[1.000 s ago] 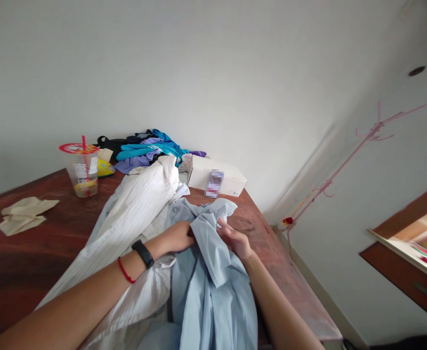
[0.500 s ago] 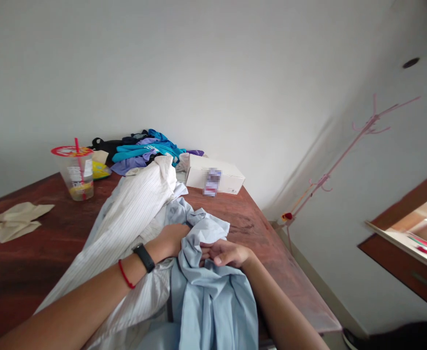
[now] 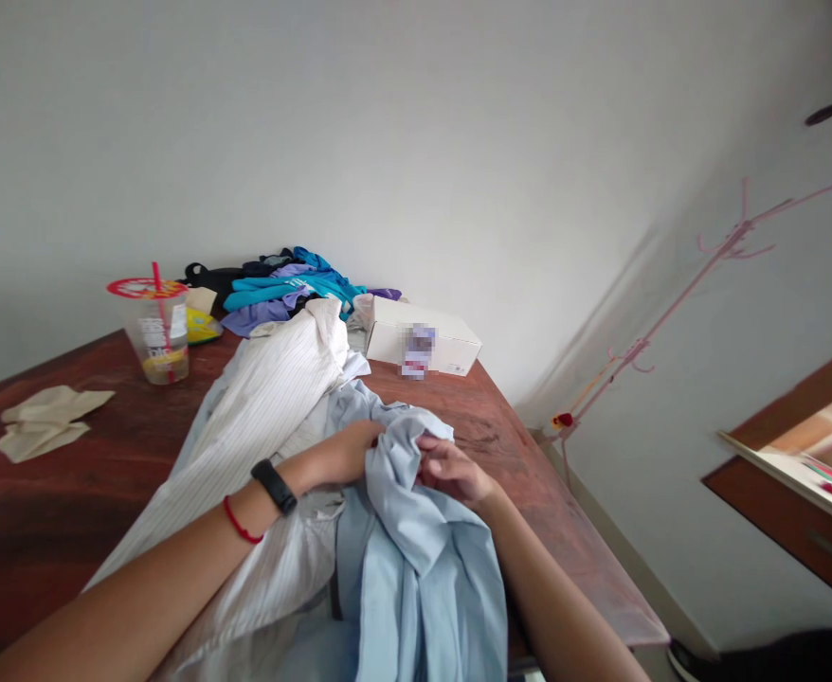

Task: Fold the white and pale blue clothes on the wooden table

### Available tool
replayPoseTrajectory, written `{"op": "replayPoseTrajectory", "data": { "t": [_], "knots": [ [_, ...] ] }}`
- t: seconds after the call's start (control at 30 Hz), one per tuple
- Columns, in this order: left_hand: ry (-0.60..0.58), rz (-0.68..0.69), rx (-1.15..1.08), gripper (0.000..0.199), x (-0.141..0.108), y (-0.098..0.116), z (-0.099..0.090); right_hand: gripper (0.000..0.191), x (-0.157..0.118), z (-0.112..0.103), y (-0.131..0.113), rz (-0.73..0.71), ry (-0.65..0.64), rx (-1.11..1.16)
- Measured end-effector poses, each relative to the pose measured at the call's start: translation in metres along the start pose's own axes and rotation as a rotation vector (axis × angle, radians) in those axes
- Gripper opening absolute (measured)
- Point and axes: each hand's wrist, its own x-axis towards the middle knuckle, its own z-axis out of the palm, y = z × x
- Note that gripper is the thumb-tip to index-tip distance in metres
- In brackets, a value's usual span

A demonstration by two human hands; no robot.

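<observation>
A light blue shirt [image 3: 430,568] lies bunched along the table and hangs toward me, with one part lifted into a fold between my hands. My left hand [image 3: 354,451] grips that fold from the left side, its fingertips hidden behind the cloth. On the other side my right hand [image 3: 459,471] has its fingers curled into the fabric near the top of the fold. A white striped shirt [image 3: 260,426] stretches out beneath my left forearm, beside the blue one.
Behind the shirts sits a pile of blue, purple and black clothes [image 3: 295,289]. A white box [image 3: 430,336] stands on the wooden table [image 3: 39,511]. To the left are a plastic cup [image 3: 156,332] and a crumpled napkin [image 3: 50,421]. A pink coat rack [image 3: 672,313] leans at right.
Both hands have risen slightly and shifted away from me, lifting the fold of the blue shirt. The view has turned a little left.
</observation>
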Motion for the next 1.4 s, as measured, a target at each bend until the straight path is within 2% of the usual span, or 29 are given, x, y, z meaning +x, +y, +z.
{"op": "replayPoseTrajectory", "data": {
  "t": [0.1,0.17,0.23,0.3,0.37,0.43,0.5,0.6,0.67,0.73,0.8,0.87,0.9,0.93,1.0,1.07,1.1,1.17,1.27,1.4],
  "knots": [
    [0.202,0.045,-0.28,0.029,-0.002,0.017,-0.011,0.036,0.004,-0.004,-0.012,-0.228,0.335,0.006],
    [0.313,0.052,-0.531,0.031,-0.004,0.026,-0.016,0.031,0.008,-0.005,-0.017,-0.284,0.473,-0.012],
    [0.355,0.032,-0.78,0.032,-0.005,0.033,-0.018,0.033,0.012,-0.005,-0.018,-0.269,0.51,-0.063],
    [0.365,0.026,-0.982,0.032,-0.007,0.04,-0.019,0.04,0.013,-0.004,-0.015,-0.22,0.466,-0.159],
    [0.339,0.045,-1.051,0.032,-0.008,0.044,-0.019,0.049,0.012,-0.002,-0.011,-0.175,0.403,-0.24],
    [0.268,0.072,-0.972,0.034,-0.009,0.046,-0.017,0.06,0.008,-0.001,-0.008,-0.141,0.342,-0.273],
    [0.145,0.094,-0.806,0.036,-0.01,0.046,-0.012,0.07,0.004,0.0,-0.006,-0.121,0.262,-0.294],
    [0.014,0.16,-0.546,0.034,-0.009,0.045,-0.003,0.076,0.001,0.001,-0.006,-0.098,0.179,-0.369],
    [0.049,0.173,-0.446,0.031,-0.007,0.043,0.0,0.073,0.0,0.005,-0.009,-0.082,0.201,-0.39],
    [0.164,0.129,-0.404,0.033,-0.005,0.038,-0.001,0.07,0.001,0.009,-0.013,-0.082,0.245,-0.381],
    [0.281,0.028,-0.365,0.037,-0.003,0.032,-0.005,0.07,0.002,0.013,-0.017,-0.107,0.275,-0.339],
    [0.3,-0.082,-0.315,0.046,-0.003,0.027,-0.008,0.07,0.003,0.014,-0.018,-0.147,0.306,-0.26],
    [0.259,-0.13,-0.298,0.053,-0.004,0.026,-0.009,0.069,0.004,0.014,-0.018,-0.16,0.329,-0.21],
    [0.17,-0.174,-0.296,0.062,-0.005,0.026,-0.008,0.068,0.004,0.013,-0.018,-0.167,0.352,-0.162],
    [-0.095,-0.236,-0.35,0.08,-0.008,0.027,-0.003,0.063,0.005,0.011,-0.017,-0.173,0.372,-0.09],
    [-0.322,-0.261,-0.453,0.093,-0.011,0.029,0.005,0.052,0.004,0.012,-0.014,-0.173,0.318,-0.059],
    [-0.377,-0.254,-0.512,0.094,-0.012,0.03,0.009,0.047,0.003,0.013,-0.013,-0.172,0.263,-0.049],
    [-0.386,-0.214,-0.608,0.09,-0.013,0.029,0.013,0.038,0.0,0.018,-0.008,-0.151,0.127,-0.022],
    [-0.37,-0.173,-0.795,0.087,-0.014,0.029,0.013,0.035,-0.007,0.025,-0.002,-0.016,-0.045,-0.014],
    [-0.292,-0.086,-1.081,0.084,-0.014,0.038,0.008,0.045,-0.018,0.025,0.0,0.141,-0.042,-0.144]
  ]
}}
